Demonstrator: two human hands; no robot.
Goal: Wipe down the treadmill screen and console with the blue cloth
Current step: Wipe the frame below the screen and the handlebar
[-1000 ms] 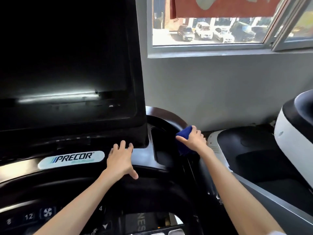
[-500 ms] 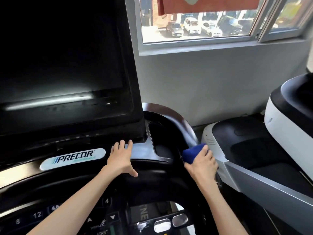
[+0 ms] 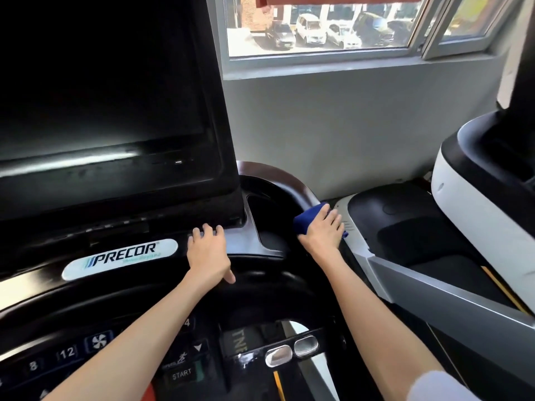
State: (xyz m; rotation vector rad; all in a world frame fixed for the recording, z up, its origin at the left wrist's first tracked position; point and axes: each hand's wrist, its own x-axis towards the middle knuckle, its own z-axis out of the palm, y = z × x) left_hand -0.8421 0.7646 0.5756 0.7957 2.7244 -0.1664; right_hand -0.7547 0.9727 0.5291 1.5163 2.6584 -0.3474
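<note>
Starting at the left, we see the dark treadmill screen (image 3: 101,96) filling the upper left, with a pale reflection low on the glass. Under it lies the console (image 3: 249,241) with its oval Precor badge (image 3: 120,257), and lower the START button (image 3: 181,374). Our left hand (image 3: 208,253) rests flat on the console ledge just below the screen's lower right corner; its fingers are straight and relaxed, the thumb spread aside, and it holds nothing. Next comes the dark cup holder recess (image 3: 266,224), then the curved right rim (image 3: 283,178) of the console. There our right hand (image 3: 322,234) grasps the bunched blue cloth (image 3: 307,219) and presses it on this rim; the fingers bend over the cloth and a little blue shows on both sides of the hand (the thumb we cannot see). Farther right stands a neighbouring white and black machine (image 3: 477,204).

The rim runs as an arc from the far left, behind the cup holder recess, toward the near right, so we judge that the stroke should follow this long axis. The screen lies up and to the left of the cloth, well apart, with the recess between. The left hand is nearer to the screen, but the cloth is in the right one, whose forearm reaches forward almost straight.
</note>
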